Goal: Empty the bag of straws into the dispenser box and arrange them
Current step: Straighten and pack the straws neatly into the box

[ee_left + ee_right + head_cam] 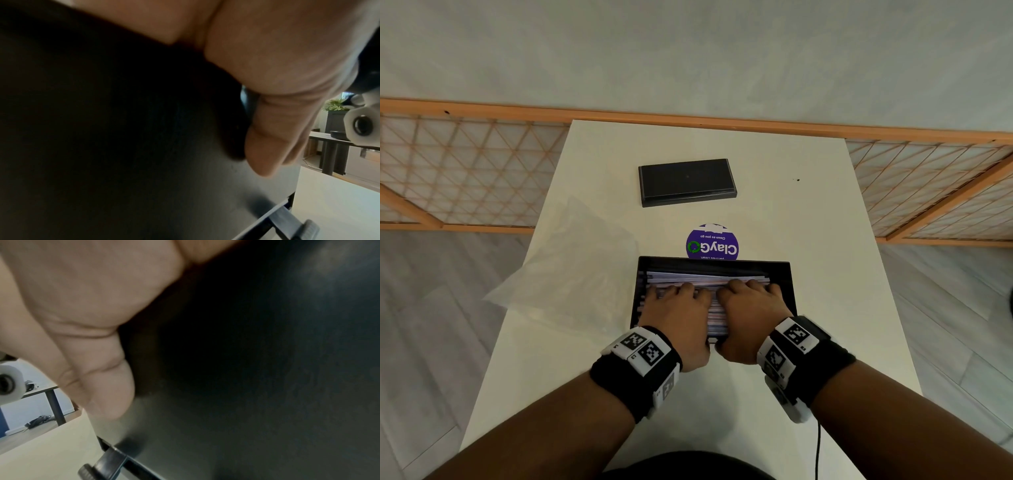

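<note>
The black dispenser box [788, 287] stands open-topped on the white table [825, 222], filled with paper-wrapped straws [705, 277] lying crosswise. Both hands are over its near half. My left hand [678, 315] and right hand [751, 308] sit side by side, fingers bent down into the straws, fingertips hidden. In the left wrist view my left thumb [273, 142] lies against the box's dark front wall [144, 162]. The right wrist view shows my right thumb [107, 386] against the same wall [246, 386]. The clear plastic bag [571, 270] lies flat left of the box.
The box's black lid [686, 181] lies farther back on the table. A round purple ClayGo sticker [711, 243] sits just behind the box. A black lever [102, 464] juts from the box's base at the front. A wooden lattice screen [465, 171] stands behind the table.
</note>
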`<state>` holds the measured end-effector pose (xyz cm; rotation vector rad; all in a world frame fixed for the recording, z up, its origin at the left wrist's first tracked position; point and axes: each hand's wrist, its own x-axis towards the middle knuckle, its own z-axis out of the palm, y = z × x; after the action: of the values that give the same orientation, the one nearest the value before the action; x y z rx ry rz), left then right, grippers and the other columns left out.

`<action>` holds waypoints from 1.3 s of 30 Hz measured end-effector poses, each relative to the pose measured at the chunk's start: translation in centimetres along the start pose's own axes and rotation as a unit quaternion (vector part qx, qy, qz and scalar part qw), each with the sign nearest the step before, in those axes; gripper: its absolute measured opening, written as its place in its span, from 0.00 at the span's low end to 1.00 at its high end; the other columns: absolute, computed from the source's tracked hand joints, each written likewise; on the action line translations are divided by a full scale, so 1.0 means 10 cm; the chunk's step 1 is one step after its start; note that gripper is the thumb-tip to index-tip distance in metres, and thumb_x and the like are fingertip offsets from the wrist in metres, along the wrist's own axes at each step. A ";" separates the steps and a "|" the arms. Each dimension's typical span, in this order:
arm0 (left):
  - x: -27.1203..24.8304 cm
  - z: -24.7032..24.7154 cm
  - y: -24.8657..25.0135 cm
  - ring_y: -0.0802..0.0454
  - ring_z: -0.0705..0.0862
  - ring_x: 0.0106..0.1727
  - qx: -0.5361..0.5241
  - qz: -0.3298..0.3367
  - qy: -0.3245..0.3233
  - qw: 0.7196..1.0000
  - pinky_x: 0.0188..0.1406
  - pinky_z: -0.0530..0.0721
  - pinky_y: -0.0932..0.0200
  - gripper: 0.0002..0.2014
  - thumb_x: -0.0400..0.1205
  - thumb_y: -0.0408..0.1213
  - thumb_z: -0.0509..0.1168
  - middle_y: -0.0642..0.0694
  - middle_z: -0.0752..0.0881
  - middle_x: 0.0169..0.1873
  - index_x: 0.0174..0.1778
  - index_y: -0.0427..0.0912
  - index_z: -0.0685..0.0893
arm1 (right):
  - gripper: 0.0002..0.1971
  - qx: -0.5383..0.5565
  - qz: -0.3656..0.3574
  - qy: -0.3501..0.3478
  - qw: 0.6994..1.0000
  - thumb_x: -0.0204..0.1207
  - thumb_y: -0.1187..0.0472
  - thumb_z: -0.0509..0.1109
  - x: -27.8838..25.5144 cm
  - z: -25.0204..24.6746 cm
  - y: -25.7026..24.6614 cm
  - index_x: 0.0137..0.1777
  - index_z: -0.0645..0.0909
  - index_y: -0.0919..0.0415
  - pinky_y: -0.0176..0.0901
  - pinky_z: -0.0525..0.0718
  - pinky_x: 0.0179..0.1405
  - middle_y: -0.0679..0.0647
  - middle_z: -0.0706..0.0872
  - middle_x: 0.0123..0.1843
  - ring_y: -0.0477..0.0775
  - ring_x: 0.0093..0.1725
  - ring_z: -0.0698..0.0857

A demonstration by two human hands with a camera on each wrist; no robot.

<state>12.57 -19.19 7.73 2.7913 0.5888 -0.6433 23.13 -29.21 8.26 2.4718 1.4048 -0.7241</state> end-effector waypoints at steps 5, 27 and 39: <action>0.00 0.00 -0.01 0.42 0.74 0.77 0.004 0.005 0.006 1.000 0.83 0.63 0.34 0.35 0.76 0.56 0.69 0.47 0.75 0.73 0.78 0.52 0.68 | 0.42 0.000 -0.002 0.016 1.000 0.63 0.39 0.71 0.00 0.02 0.00 0.77 0.66 0.50 0.64 0.64 0.79 0.49 0.77 0.75 0.58 0.75 0.74; -0.12 0.12 -0.10 0.45 0.76 0.73 0.044 0.018 0.059 0.997 0.83 0.63 0.43 0.30 0.78 0.52 0.66 0.47 0.79 0.70 0.75 0.47 0.70 | 0.30 0.037 -0.046 0.021 0.998 0.70 0.51 0.74 -0.08 0.05 -0.07 0.71 0.69 0.56 0.49 0.76 0.70 0.54 0.79 0.70 0.59 0.67 0.79; -0.10 0.03 -0.06 0.44 0.76 0.74 0.029 0.018 0.018 0.999 0.82 0.66 0.41 0.30 0.78 0.50 0.70 0.46 0.78 0.70 0.74 0.48 0.69 | 0.35 -0.045 0.024 0.000 0.999 0.69 0.51 0.70 -0.13 0.09 -0.15 0.76 0.68 0.61 0.71 0.55 0.82 0.60 0.78 0.73 0.64 0.76 0.74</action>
<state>11.40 -19.12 7.83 2.8654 0.5335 -0.6129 20.97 -29.79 8.23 2.4271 1.3417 -0.6366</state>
